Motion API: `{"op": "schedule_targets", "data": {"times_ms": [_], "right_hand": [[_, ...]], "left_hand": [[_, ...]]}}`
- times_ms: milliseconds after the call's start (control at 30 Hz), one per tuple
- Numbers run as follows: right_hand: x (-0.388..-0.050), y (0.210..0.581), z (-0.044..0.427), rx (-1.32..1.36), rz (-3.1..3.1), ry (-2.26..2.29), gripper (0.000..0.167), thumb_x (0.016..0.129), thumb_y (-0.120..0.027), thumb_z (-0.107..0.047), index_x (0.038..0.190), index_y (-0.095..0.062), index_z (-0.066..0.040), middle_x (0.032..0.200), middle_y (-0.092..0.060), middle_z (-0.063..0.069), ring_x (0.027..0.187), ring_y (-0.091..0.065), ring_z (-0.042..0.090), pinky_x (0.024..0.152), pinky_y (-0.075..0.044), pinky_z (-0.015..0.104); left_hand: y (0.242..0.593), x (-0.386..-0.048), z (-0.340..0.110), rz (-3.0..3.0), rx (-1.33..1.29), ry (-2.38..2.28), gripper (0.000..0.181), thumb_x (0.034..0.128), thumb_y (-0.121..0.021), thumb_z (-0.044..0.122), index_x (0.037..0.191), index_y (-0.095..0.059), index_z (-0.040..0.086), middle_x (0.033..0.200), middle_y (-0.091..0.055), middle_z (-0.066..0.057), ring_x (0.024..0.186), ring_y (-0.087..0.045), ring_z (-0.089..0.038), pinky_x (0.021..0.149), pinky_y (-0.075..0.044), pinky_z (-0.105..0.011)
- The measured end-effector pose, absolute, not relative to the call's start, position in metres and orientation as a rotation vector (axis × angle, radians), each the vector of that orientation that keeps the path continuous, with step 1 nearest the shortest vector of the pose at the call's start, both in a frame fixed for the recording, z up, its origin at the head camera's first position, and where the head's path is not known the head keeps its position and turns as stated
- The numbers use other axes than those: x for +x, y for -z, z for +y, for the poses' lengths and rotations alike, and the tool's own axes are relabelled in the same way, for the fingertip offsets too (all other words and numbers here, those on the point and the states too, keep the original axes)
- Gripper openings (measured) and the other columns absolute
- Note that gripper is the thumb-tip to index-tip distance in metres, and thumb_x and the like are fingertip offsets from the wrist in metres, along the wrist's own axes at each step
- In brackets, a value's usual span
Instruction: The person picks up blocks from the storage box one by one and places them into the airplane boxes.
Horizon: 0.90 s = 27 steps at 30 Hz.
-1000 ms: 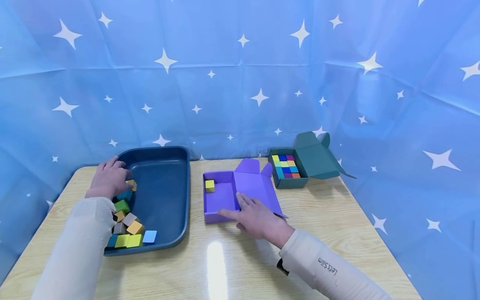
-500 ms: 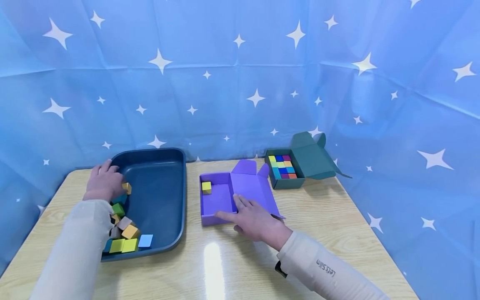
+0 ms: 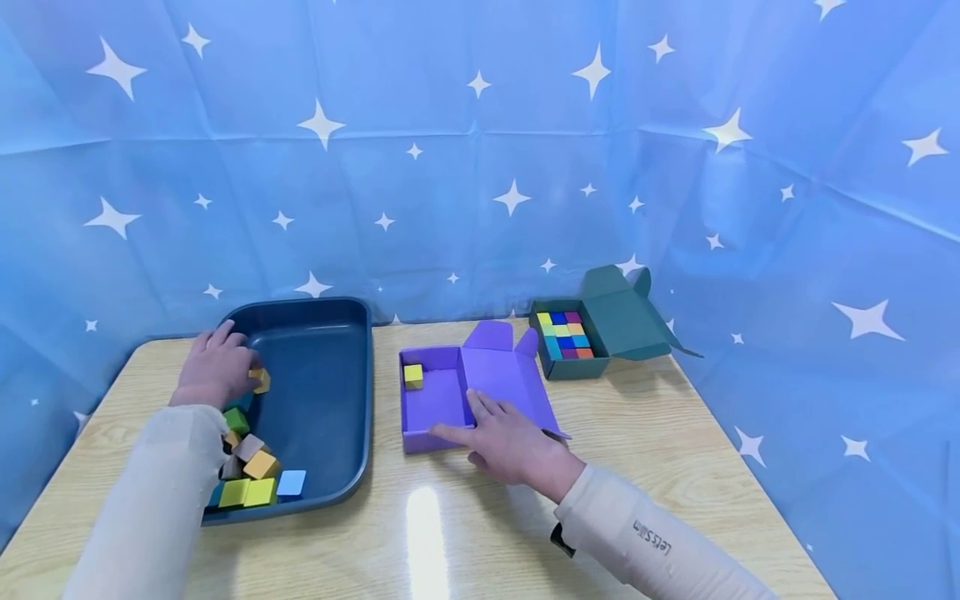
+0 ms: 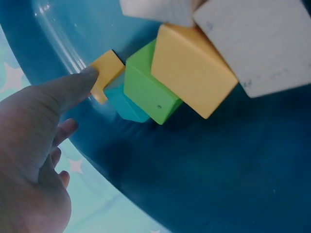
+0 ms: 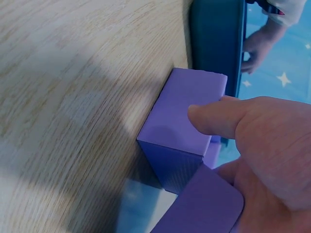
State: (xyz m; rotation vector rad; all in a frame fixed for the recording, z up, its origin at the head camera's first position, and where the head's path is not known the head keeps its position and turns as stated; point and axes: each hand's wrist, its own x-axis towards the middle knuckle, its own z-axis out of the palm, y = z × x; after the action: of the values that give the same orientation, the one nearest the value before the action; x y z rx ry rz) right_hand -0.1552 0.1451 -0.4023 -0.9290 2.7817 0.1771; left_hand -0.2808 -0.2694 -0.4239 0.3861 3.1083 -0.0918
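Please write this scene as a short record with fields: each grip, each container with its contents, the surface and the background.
Left grip: touching an orange block; whether pinching, unclear
Right grip: thumb on the front of the purple box
Blue tray: blocks of several colours, along the left side and near edge
Purple box: open, one yellow block by the left wall
Green box: open, coloured blocks in rows
Surface: wooden table
Background: blue star-patterned curtain

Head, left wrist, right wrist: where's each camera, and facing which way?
Head: on the head, looking forward and down at tray and purple box; left hand and right hand show.
Left wrist: on that wrist, looking into the tray at blocks; left hand shows.
Right wrist: on that wrist, looking at the purple box; both hands show.
Head and right wrist share tray and purple box.
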Motion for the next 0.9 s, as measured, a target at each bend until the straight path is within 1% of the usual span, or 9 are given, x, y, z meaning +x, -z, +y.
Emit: {"op": "schedule_targets", "data": {"times_ms": [167, 333, 433, 567, 667, 767, 833, 900], "right_hand": [[-0.155, 0.403, 0.146, -0.939, 2.79, -0.178, 0.062, 0.098, -0.059, -0.03, 0.148, -0.028, -0.048, 0.154, -0.035, 0.024, 0.146, -0.032, 0.036, 0.111, -0.041, 0.054], [-0.155, 0.403, 0.146, -0.952, 2.794, -0.196, 0.061, 0.098, -0.058, -0.031, 0.147, -0.028, -0.048, 0.154, -0.036, 0.024, 0.146, -0.033, 0.036, 0.111, -0.041, 0.054], [-0.156, 0.403, 0.146, -0.958, 2.794, -0.204, 0.061, 0.098, -0.058, -0.031, 0.148, -0.028, -0.048, 0.154, -0.036, 0.024, 0.145, -0.033, 0.036, 0.111, -0.041, 0.054], [-0.156, 0.404, 0.146, -0.951, 2.791, -0.196, 0.061, 0.098, -0.058, -0.032, 0.148, -0.028, -0.048, 0.154, -0.036, 0.024, 0.145, -0.033, 0.036, 0.11, -0.042, 0.054], [-0.155, 0.404, 0.145, -0.944, 2.784, -0.191, 0.061, 0.098, -0.058, -0.032, 0.148, -0.028, -0.048, 0.154, -0.035, 0.024, 0.146, -0.032, 0.036, 0.111, -0.041, 0.054], [-0.155, 0.403, 0.144, -0.946, 2.78, -0.197, 0.062, 0.098, -0.058, -0.031, 0.149, -0.027, -0.048, 0.155, -0.035, 0.024, 0.146, -0.032, 0.036, 0.111, -0.041, 0.054], [-0.154, 0.403, 0.144, -0.95, 2.783, -0.194, 0.062, 0.098, -0.058, -0.031, 0.149, -0.028, -0.047, 0.154, -0.035, 0.024, 0.146, -0.032, 0.036, 0.11, -0.042, 0.054], [-0.154, 0.402, 0.145, -0.941, 2.785, -0.189, 0.062, 0.098, -0.059, -0.03, 0.149, -0.028, -0.047, 0.154, -0.035, 0.024, 0.146, -0.032, 0.036, 0.111, -0.041, 0.054]], "left_hand": [[0.42, -0.28, -0.259, 3.086, 0.396, 0.023, 0.028, 0.084, -0.075, 0.026, 0.104, -0.074, 0.006, 0.136, -0.049, -0.032, 0.141, -0.015, -0.052, 0.116, -0.011, -0.068], [0.419, -0.279, -0.257, 3.075, 0.388, 0.033, 0.029, 0.0807, -0.079, 0.023, 0.103, -0.074, 0.005, 0.135, -0.05, -0.031, 0.141, -0.015, -0.052, 0.115, -0.012, -0.069], [0.419, -0.279, -0.257, 3.07, 0.397, 0.052, 0.026, 0.0801, -0.079, 0.022, 0.099, -0.075, 0.005, 0.132, -0.053, -0.03, 0.14, -0.017, -0.052, 0.115, -0.013, -0.069], [0.415, -0.282, -0.257, 3.067, 0.42, 0.067, 0.019, 0.0817, -0.074, 0.022, 0.09, -0.076, 0.004, 0.129, -0.055, -0.029, 0.139, -0.02, -0.051, 0.116, -0.014, -0.067], [0.407, -0.283, -0.255, 3.064, 0.442, 0.059, 0.019, 0.082, -0.072, 0.024, 0.084, -0.075, 0.005, 0.13, -0.055, -0.028, 0.139, -0.021, -0.051, 0.116, -0.014, -0.067], [0.396, -0.285, -0.247, 3.093, 0.502, 0.011, 0.021, 0.0814, -0.073, 0.027, 0.079, -0.073, 0.006, 0.13, -0.054, -0.027, 0.138, -0.023, -0.049, 0.116, -0.015, -0.065], [0.387, -0.285, -0.238, 3.122, 0.569, -0.033, 0.022, 0.081, -0.073, 0.029, 0.08, -0.072, 0.007, 0.13, -0.054, -0.026, 0.138, -0.024, -0.047, 0.116, -0.014, -0.063], [0.378, -0.284, -0.225, 3.16, 0.642, -0.074, 0.024, 0.08, -0.074, 0.03, 0.084, -0.073, 0.006, 0.13, -0.055, -0.024, 0.138, -0.026, -0.045, 0.117, -0.015, -0.061]]}}
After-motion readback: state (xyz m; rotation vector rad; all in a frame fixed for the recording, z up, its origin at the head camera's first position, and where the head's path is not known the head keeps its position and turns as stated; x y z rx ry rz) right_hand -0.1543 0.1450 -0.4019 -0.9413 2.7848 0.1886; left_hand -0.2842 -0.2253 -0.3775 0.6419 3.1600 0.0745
